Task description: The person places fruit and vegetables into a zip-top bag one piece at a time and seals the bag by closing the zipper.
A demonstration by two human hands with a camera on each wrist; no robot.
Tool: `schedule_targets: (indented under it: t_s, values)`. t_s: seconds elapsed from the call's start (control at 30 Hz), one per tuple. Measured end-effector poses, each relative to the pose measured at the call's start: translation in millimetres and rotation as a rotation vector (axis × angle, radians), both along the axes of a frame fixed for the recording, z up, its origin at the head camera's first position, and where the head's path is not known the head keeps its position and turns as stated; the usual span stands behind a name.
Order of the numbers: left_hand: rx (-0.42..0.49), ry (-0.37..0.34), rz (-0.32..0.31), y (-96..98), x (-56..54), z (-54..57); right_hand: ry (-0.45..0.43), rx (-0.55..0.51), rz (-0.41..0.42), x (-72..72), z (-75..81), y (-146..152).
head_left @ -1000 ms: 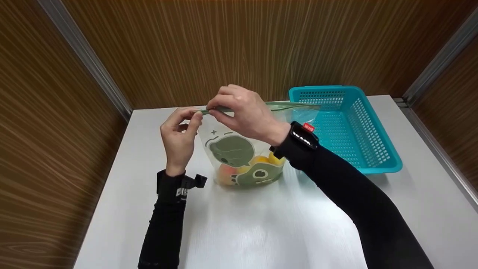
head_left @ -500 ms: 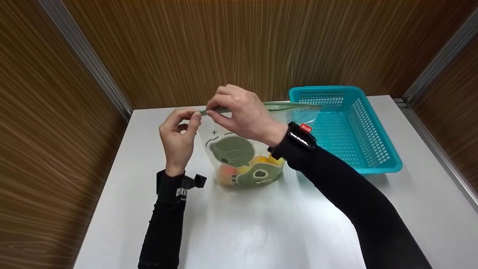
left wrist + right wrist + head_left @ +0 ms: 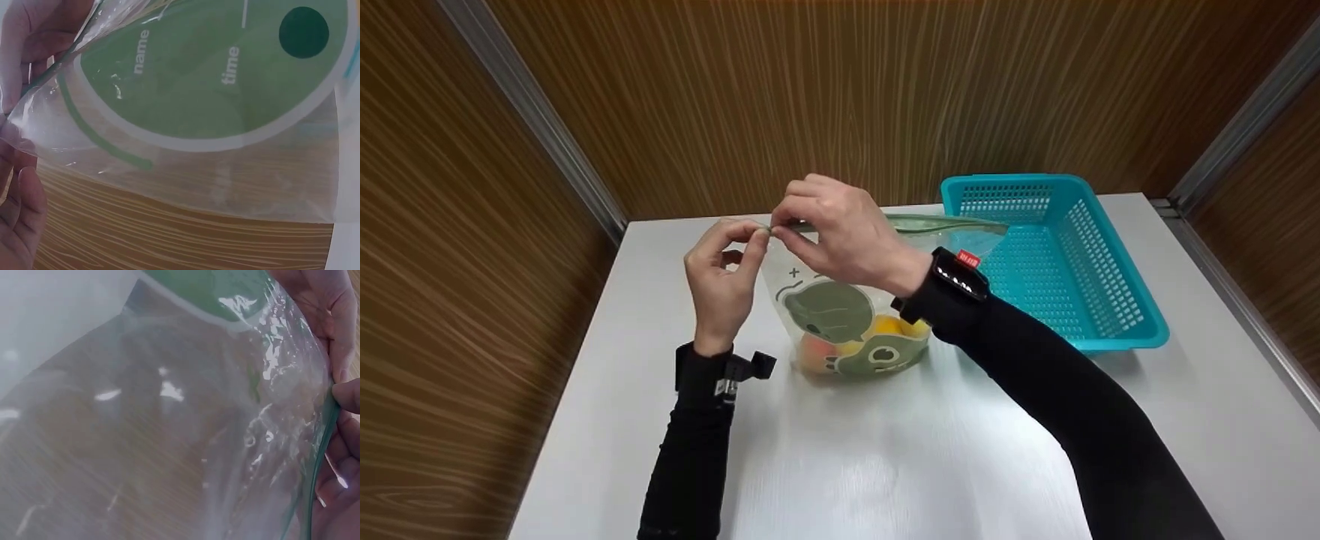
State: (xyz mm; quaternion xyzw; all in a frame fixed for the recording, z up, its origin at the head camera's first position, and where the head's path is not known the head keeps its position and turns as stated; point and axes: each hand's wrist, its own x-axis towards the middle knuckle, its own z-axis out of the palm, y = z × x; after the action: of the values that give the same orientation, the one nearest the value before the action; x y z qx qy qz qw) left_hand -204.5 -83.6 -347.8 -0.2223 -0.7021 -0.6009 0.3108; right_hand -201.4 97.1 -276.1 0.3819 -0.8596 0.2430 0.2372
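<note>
A clear zip bag (image 3: 829,311) with green cartoon prints stands upright on the white table. Through its plastic show a pinkish round fruit (image 3: 816,351) and some yellow-orange fruits (image 3: 887,325) at the bottom. At the bag's top left corner my left hand (image 3: 721,281) pinches the green zip edge between thumb and forefinger. Right beside it, my right hand (image 3: 840,232) pinches the same green strip (image 3: 318,467). Farther right, the two edges of the bag's mouth stand slightly apart. The printed words "name" and "time" are readable on the bag (image 3: 197,84) in the left wrist view.
A turquoise plastic basket (image 3: 1027,180) stands on the table (image 3: 847,465) at the back right, partly behind the bag's right corner. Wood-grain panels (image 3: 810,97) rise behind and at both sides.
My right hand has shifted slightly left, closer to my left hand. The bag's top edge sits a little lower at the right, and its mouth there shows a slightly wider gap.
</note>
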Motion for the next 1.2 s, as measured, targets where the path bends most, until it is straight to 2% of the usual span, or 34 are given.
schedule_targets:
  t_s: [0.17, 0.43, 0.8, 1.2]
  values:
    - [-0.008, 0.021, 0.015, 1.2, -0.6, -2.2, 0.037, 0.017, -0.003, 1.6, 0.4, -1]
    - [0.01, 0.066, 0.049, 1.9, 0.6, -2.3, 0.004, -0.001, -0.006, 5.0, -1.3, 4]
    - [0.03, 0.03, 0.078, 4.8, 1.5, -3.8, 0.025, -0.007, -0.017, 7.8, -4.2, 23]
    - [0.035, 0.04, 0.089, 1.7, 0.2, -5.3, 0.052, 0.009, -0.047, 13.7, -4.6, 43]
